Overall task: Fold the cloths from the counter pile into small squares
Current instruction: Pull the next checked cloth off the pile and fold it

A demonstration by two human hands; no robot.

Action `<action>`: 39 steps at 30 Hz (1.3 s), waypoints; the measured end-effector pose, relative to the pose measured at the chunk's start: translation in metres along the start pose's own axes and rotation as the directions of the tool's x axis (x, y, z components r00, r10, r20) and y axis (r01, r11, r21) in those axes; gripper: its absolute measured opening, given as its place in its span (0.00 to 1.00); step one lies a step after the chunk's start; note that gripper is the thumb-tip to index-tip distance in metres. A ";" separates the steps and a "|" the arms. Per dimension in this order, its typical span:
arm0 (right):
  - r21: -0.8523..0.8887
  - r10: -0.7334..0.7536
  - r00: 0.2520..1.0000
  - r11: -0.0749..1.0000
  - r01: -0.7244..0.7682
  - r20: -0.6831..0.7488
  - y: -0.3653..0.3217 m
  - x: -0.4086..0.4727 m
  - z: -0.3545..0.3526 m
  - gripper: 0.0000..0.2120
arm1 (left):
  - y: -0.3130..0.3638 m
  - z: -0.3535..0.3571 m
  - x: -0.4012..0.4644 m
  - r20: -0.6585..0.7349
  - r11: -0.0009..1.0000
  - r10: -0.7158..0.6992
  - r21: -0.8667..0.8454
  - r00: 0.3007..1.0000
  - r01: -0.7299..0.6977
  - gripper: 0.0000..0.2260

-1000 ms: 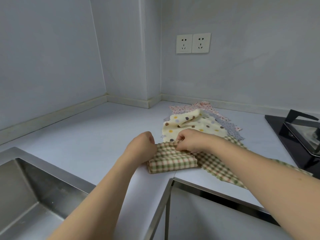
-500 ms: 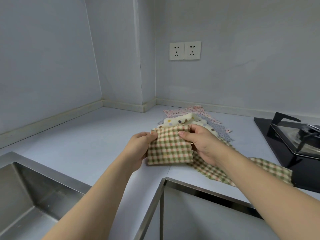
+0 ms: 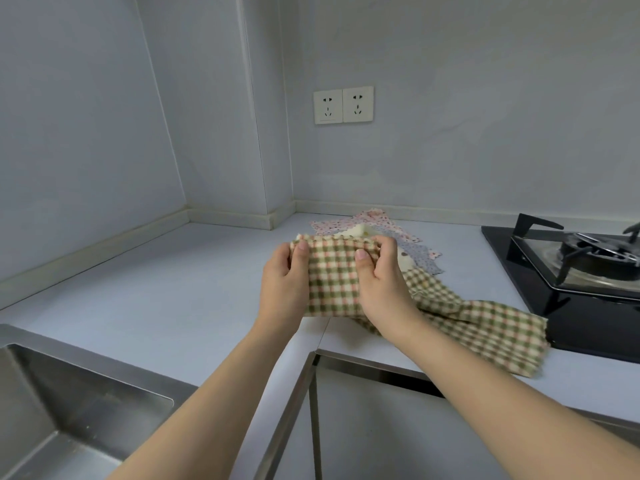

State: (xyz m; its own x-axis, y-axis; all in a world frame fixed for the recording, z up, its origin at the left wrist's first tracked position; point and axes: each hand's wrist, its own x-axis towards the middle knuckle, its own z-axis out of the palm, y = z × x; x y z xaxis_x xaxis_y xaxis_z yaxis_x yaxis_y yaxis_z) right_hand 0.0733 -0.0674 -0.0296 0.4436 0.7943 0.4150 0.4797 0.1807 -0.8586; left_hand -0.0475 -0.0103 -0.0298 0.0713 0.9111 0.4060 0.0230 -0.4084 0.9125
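A folded green, pink and cream checked cloth (image 3: 332, 278) is held upright above the counter's inner corner. My left hand (image 3: 282, 289) grips its left edge, thumb on the front near the top corner. My right hand (image 3: 381, 285) grips its right edge the same way. Behind and to the right lies the pile: an unfolded checked cloth (image 3: 491, 330) spread toward the hob, a cream dotted cloth (image 3: 403, 259) mostly hidden by my right hand, a grey patterned cloth (image 3: 420, 254) and a pink floral cloth (image 3: 349, 223) at the back.
The pale L-shaped counter (image 3: 180, 285) runs along two walls. A steel sink (image 3: 62, 410) is at the lower left. A black gas hob (image 3: 581, 268) with pan supports stands at the right. A double socket (image 3: 343, 105) is on the back wall.
The folded checked cloth lay flat on the counter under both hands a second ago. Both hands have lifted it and turned it upright, each gripping one side.
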 end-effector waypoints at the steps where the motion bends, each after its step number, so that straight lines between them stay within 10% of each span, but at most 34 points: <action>1: 0.003 -0.004 1.000 1.000 0.004 -0.023 0.001 -0.001 0.002 0.16 | 0.001 0.000 -0.001 -0.018 0.999 0.035 0.019 0.999 -0.035 0.16; 9: 0.043 -0.021 0.993 0.999 0.026 -0.120 0.009 -0.007 0.012 0.12 | -0.005 -0.002 -0.011 -0.001 0.980 0.140 0.142 0.990 -0.138 0.12; 22: 0.277 0.176 0.982 0.949 -0.149 -0.075 0.047 -0.002 -0.003 0.09 | -0.029 -0.005 -0.009 0.313 0.982 -0.184 0.023 0.932 0.187 0.09; 30: 0.346 0.180 0.981 0.927 -0.143 -0.077 0.052 0.000 -0.004 0.10 | -0.028 -0.009 0.010 0.457 0.849 -0.454 -0.038 0.765 0.526 0.13; 39: 0.465 0.206 0.976 0.872 -0.153 -0.065 0.050 -0.001 -0.004 0.07 | -0.033 -0.008 0.005 0.477 0.912 -0.326 -0.069 0.816 0.405 0.07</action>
State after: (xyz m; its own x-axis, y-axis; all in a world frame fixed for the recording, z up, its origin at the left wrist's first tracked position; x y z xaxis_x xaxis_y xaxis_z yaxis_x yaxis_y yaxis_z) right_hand 0.1004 -0.0613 -0.0718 0.5811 0.7751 0.2480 -0.0011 0.3056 -0.9522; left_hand -0.0557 0.0081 -0.0572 0.5263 0.8502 0.0099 -0.0189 0.0000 0.9998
